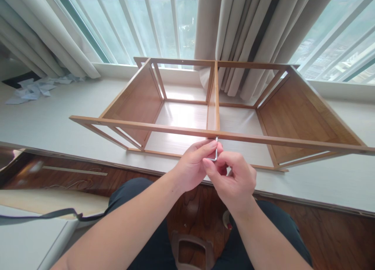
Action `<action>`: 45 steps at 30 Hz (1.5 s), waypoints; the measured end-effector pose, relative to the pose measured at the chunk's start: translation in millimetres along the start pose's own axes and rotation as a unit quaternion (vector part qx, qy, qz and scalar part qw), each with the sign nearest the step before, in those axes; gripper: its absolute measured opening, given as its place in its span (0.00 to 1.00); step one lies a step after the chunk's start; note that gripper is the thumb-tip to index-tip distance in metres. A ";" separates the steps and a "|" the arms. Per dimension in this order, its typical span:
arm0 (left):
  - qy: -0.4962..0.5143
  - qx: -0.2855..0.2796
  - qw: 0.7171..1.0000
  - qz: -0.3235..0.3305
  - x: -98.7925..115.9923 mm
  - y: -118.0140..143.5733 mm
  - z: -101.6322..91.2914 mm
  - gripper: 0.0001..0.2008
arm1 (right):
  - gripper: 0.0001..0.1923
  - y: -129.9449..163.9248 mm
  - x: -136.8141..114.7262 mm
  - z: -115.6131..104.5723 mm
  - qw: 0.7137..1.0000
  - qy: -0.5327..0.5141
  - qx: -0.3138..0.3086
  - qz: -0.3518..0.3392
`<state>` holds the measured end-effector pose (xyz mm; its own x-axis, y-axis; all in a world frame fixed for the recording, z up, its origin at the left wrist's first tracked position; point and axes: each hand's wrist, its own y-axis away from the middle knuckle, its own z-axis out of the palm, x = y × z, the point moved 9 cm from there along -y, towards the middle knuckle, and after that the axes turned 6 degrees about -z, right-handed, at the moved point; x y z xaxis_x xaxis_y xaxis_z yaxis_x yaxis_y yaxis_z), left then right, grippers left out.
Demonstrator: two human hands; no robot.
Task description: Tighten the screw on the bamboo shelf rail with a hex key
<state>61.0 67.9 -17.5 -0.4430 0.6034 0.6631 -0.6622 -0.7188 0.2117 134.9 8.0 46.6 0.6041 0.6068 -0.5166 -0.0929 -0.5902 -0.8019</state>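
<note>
I see both hands meeting at the near rail of a wooden shelf frame (216,102). The left hand (191,166) and right hand (234,180) are pressed close together, fingers of both pinching a small metal hex key (216,151). The key stands upright, its top end touching the underside of the near rail just where the middle divider joins it.

The frame lies on its side on a pale floor (58,125) by the window, and its two open compartments hold nothing that I can see; the floor shows through them. The left and right end panels are solid wood, the rest is thin slats.

I can read no labels or writing anywhere.

Far behind the frame hang cream curtains (249,31), with a barred window (152,24) on both sides of them. Crumpled white paper (32,90) lies far left on the floor. Nearer me the floor turns to dark wood (336,231), and my knees in dark trousers sit at the bottom edge. A dark strap (49,214) runs across at near left.
</note>
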 end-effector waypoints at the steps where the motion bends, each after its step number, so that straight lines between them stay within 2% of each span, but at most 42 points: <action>1: -0.001 0.001 1.000 0.000 0.2 0.1 -0.3 0.13 | 0.12 0.0 0.4 0.3 1.000 -0.004 -0.001 0.001; 21: 0.000 -0.025 1.000 -0.009 -1.0 -1.0 3.4 0.13 | 0.12 -0.2 -1.4 -0.4 1.000 0.016 -0.001 -0.018; 38: 0.008 0.001 1.000 -0.019 -3.0 -1.6 -0.7 0.13 | 0.14 -3.3 -3.7 -2.1 0.999 0.031 0.004 -0.017; 45: 0.015 -0.015 1.000 -0.009 -2.5 -1.1 2.3 0.13 | 0.13 -4.6 -3.6 -2.9 0.999 0.031 0.004 -0.022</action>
<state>64.2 66.4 -17.7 -0.4482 0.6269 0.6373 -0.6880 -0.6971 0.2018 135.5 7.0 53.0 0.6553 0.5978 -0.4618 -0.0720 -0.5591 -0.8259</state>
